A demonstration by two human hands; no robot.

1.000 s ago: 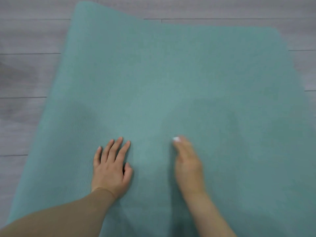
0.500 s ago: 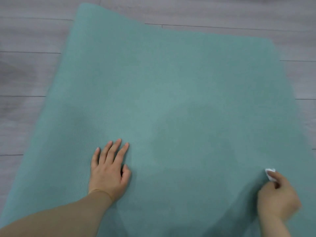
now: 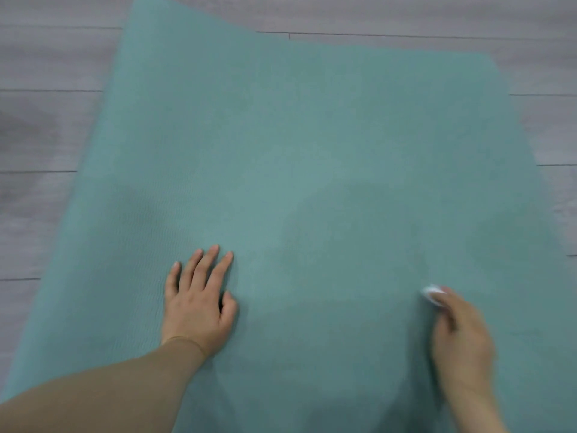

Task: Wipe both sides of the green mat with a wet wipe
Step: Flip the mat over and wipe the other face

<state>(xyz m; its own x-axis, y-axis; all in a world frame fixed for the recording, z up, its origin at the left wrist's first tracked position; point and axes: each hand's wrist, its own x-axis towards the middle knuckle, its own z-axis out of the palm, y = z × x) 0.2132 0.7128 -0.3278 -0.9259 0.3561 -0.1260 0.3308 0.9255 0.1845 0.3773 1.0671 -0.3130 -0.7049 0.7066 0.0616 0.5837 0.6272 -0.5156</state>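
The green mat [image 3: 296,145] lies spread flat over the floor and fills most of the view. My left hand [image 3: 199,301] rests palm down on its near left part, fingers straight and spread. My right hand [image 3: 459,332] is at the near right, blurred by motion, with its fingers curled round a small white wet wipe [image 3: 432,292] that it presses onto the mat. Only a bit of the wipe shows past the fingertips. A darker damp patch spreads across the mat's middle between the two hands.
Grey wood-plank floor [image 3: 40,135] surrounds the mat on the left, the far side and the right. The mat's far left corner runs up past the top edge of the view.
My right hand swept the wipe from the middle of the mat out to the near right, then came back a little to the left and farther up. My left hand stayed put.
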